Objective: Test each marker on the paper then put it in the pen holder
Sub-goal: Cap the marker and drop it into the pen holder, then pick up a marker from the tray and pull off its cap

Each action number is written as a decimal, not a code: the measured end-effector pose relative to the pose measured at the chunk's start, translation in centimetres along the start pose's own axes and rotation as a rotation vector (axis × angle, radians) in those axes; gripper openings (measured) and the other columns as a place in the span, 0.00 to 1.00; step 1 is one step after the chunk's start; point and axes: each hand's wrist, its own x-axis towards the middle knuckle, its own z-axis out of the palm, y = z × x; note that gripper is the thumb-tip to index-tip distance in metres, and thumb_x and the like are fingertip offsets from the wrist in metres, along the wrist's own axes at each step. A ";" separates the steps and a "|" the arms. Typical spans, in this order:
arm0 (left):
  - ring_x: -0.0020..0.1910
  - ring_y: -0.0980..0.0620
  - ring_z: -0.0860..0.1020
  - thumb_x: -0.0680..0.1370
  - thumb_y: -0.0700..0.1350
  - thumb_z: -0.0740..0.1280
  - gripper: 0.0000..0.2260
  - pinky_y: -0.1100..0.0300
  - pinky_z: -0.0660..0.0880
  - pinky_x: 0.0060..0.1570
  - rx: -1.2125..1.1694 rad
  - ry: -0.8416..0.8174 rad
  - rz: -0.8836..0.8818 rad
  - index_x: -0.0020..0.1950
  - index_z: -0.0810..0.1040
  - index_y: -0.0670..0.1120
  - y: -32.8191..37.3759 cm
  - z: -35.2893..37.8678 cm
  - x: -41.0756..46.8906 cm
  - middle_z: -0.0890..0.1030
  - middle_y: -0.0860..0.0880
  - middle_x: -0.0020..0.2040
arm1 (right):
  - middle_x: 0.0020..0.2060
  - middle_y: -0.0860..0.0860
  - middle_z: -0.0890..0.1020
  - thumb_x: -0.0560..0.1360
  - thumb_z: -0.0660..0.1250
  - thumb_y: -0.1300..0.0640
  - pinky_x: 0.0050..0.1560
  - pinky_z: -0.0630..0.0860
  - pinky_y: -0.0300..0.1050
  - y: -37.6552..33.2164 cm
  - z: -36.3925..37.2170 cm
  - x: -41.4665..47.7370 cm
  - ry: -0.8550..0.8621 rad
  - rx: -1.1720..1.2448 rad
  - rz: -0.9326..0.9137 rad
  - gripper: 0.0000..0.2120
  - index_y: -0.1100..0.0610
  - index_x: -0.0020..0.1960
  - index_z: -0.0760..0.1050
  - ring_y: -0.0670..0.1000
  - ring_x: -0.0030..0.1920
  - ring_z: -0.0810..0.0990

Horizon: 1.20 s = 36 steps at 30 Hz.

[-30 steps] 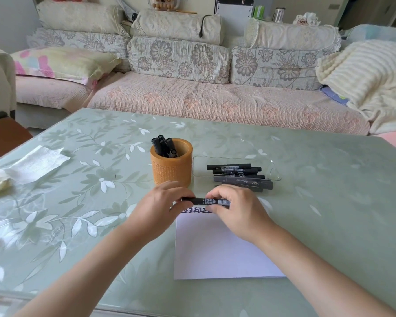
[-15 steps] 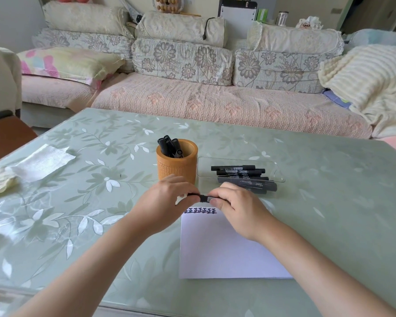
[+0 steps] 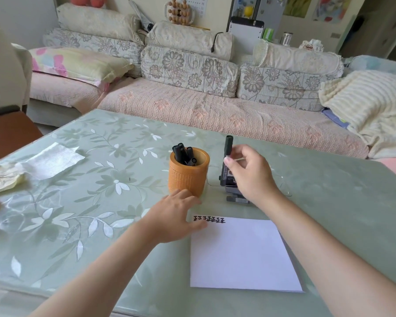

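Marker [image 3: 228,147]: black; is held nearly upright, clear of the table, w/ its top end sticking out above the grip. Which end carries the cap can't be told.
R hand [image 3: 252,177]: marker is pinched btwn thumb and curled fingers around mid-barrel; hand is raised off the table.
Pen holder [image 3: 189,177]: orange, round, upright; is set just left of the grip, near but apart from the held marker.
Markers in holder [image 3: 184,154]: several black ones are leaned inside, ends poking over the rim, at approx grip height.
Spare markers [image 3: 237,199]: a few black ones are laid flat below the grip, mostly hidden by the R hand.
Tray [image 3: 286,191]: clear; only its thin edge is seen, right of the grip; the spare markers seem to be laid in it.
Paper [image 3: 242,255]: white sheet, laid flat below and nearer than the grip.
Ink marks [image 3: 209,219]: one row of black strokes along the sheet's top-left edge.
L hand [image 3: 176,216]: is laid flat, fingers straight, nothing gripped; fingertips are placed at the sheet's top-left corner, below-left of the grip, just in front of the holder.
Table [image 3: 101,202]: green, leaf-patterned, glossy.
Tissue [image 3: 53,160]: white, well left of the grip.
Sofa [image 3: 215,115]: is seen beyond the grip, behind the table.
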 end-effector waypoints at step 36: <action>0.59 0.54 0.65 0.72 0.67 0.64 0.26 0.58 0.64 0.60 0.080 -0.001 0.051 0.67 0.71 0.57 1.0 1.0 0.8 0.70 0.56 0.60 | 0.54 0.49 0.83 0.74 0.71 0.51 0.50 0.72 0.44 6.1 -0.7 4.4 -0.489 -0.918 0.083 0.11 0.45 0.55 0.82 0.55 0.56 0.79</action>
